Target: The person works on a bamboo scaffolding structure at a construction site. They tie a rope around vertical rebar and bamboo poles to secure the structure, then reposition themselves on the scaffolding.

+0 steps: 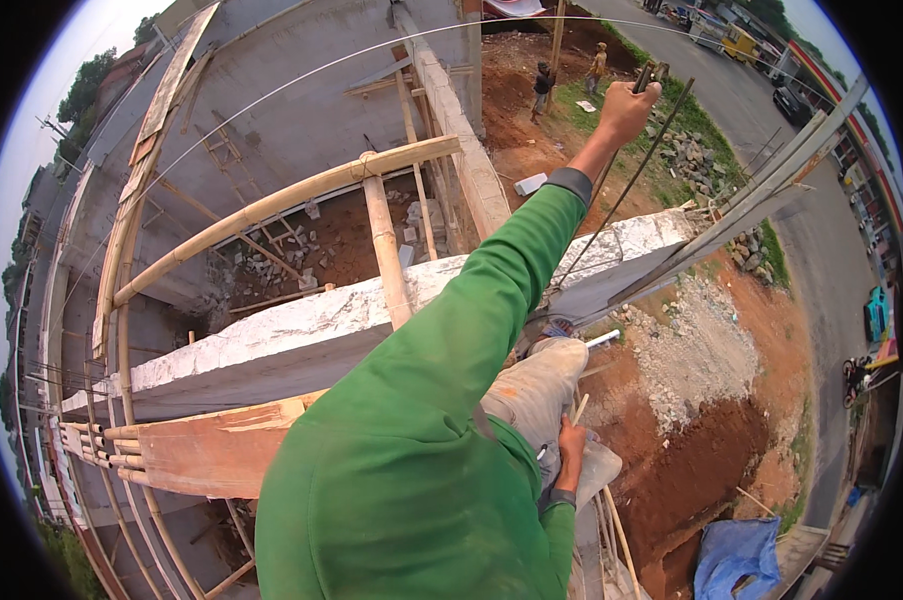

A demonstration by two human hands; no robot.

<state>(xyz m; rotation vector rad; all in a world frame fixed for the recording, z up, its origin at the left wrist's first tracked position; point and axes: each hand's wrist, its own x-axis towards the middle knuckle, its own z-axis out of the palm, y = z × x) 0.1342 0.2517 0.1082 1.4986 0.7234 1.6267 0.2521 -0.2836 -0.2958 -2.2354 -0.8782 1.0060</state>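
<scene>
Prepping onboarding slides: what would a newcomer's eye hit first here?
The green sleeve, sweeping across the middle to the raised left hand at upper right, closed on a dark rod. Next, the rough white-topped wall running behind the sleeve, with a long bamboo pole above it on the left. Then the blue sheet at lower right.

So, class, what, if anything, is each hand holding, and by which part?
Left hand: a dark rod, near its upper end. Right hand: a pale stick, one end showing above the fist; the rest unclear.
</scene>
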